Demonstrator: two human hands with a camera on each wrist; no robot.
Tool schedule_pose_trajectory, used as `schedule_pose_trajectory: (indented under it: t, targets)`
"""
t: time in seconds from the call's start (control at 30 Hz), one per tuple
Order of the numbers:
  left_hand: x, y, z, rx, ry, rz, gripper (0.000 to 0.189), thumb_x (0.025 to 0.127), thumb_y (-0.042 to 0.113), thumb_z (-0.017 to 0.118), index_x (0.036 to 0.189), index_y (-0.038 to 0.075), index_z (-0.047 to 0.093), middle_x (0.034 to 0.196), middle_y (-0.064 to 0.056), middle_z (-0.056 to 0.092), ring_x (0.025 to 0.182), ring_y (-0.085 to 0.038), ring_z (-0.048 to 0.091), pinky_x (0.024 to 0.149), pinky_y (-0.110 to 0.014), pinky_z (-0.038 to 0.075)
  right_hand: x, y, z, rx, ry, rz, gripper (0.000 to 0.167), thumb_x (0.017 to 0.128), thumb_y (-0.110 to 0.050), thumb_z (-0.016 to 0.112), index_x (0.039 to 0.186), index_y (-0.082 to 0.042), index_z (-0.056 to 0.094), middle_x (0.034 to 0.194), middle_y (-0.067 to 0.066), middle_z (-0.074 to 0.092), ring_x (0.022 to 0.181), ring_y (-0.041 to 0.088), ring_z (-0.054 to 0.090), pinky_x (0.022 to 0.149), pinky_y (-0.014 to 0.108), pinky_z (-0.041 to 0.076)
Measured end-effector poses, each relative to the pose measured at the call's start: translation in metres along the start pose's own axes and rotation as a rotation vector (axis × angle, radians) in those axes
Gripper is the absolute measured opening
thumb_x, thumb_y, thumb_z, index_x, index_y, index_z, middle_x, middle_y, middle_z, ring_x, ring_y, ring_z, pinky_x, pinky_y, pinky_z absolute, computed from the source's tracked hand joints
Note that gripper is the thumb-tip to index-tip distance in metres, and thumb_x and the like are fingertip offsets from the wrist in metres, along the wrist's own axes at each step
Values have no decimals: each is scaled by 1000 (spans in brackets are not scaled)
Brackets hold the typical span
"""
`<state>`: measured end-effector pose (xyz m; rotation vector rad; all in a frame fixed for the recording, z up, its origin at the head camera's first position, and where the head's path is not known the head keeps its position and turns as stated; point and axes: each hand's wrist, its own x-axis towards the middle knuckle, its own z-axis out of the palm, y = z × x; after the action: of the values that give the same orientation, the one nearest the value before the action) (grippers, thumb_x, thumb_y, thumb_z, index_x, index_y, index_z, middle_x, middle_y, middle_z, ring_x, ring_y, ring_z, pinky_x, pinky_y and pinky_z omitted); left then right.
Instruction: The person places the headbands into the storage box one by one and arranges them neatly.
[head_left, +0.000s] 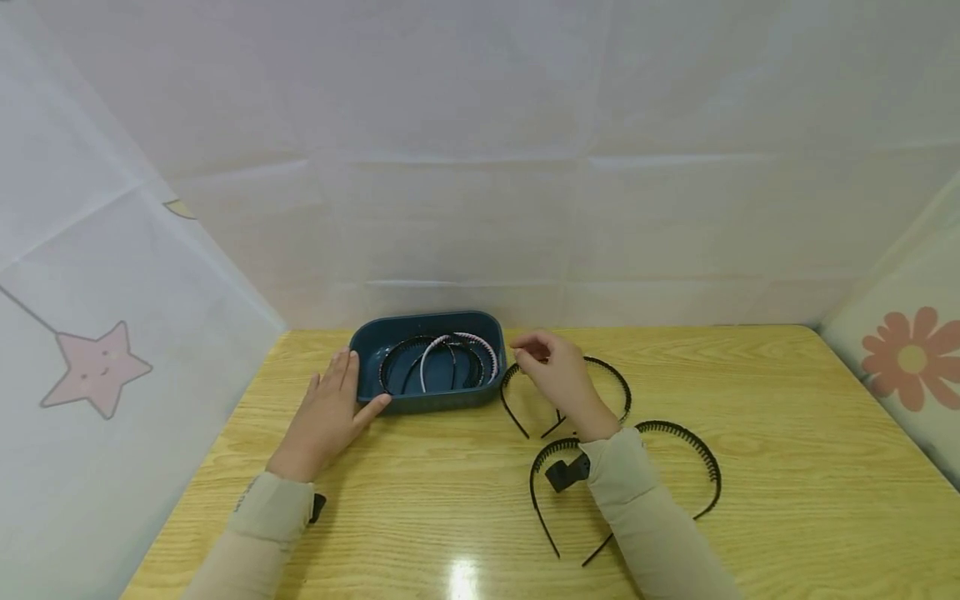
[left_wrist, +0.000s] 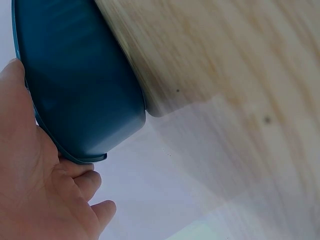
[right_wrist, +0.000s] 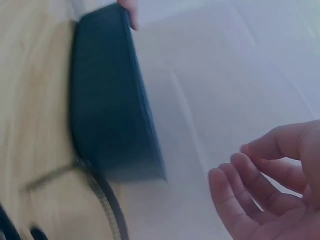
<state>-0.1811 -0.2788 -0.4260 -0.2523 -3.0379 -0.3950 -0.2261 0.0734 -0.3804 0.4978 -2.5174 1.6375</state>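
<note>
A dark blue plastic box (head_left: pixel 442 402) stands at the back of the table, with several black headbands (head_left: pixel 386 364) and a pale pink one (head_left: pixel 486 347) inside. My left hand (head_left: pixel 327 412) rests against its left end, fingers along the side and thumb by the front rim. In the left wrist view, those fingertips lie at the rim of the box (left_wrist: pixel 85 90). My right hand (head_left: pixel 558 379) hovers just right of the box, fingers loosely bent and thumb near the index finger. Nothing shows between them in the right wrist view. Below that hand lie toothed black headbands (head_left: pixel 627 387).
Nearer the front of the wooden table (head_left: pixel 405 517), two more toothed black headbands (head_left: pixel 533 487) lie partly under the right forearm. A white sheet (head_left: pixel 465 208) hangs behind the table, and printed sheets stand at both sides.
</note>
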Motion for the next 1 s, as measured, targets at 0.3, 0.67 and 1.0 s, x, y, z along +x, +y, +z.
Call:
schedule_pose_trajectory:
  t: [0.3, 0.67, 1.0]
  targets:
    - [0, 2, 1, 3, 4, 11, 101, 101, 69, 38, 160, -8, 7, 167, -27, 4, 153, -44, 7, 121, -65, 7, -19, 12, -58, -203, -25, -2, 20, 102, -14, 62, 118, -7, 71, 107, 9, 71, 97, 26, 66, 78, 42, 56]
    - [2, 3, 2, -4, 6, 15, 100, 101, 68, 39, 159, -8, 8, 166, -27, 4, 153, -45, 7, 121, -65, 7, -43, 29, -124, -455, -157, 28, 27, 103, -17, 62, 122, 0, 68, 118, 18, 68, 103, 37, 65, 84, 54, 56]
    - [2, 0, 2, 3, 1, 16, 101, 101, 68, 40, 159, -8, 8, 166, -27, 4, 153, -45, 6, 121, -64, 6, -61, 56, -157, -510, -248, 94, 30, 99, -13, 67, 122, 6, 65, 118, 24, 66, 103, 40, 64, 83, 55, 56]
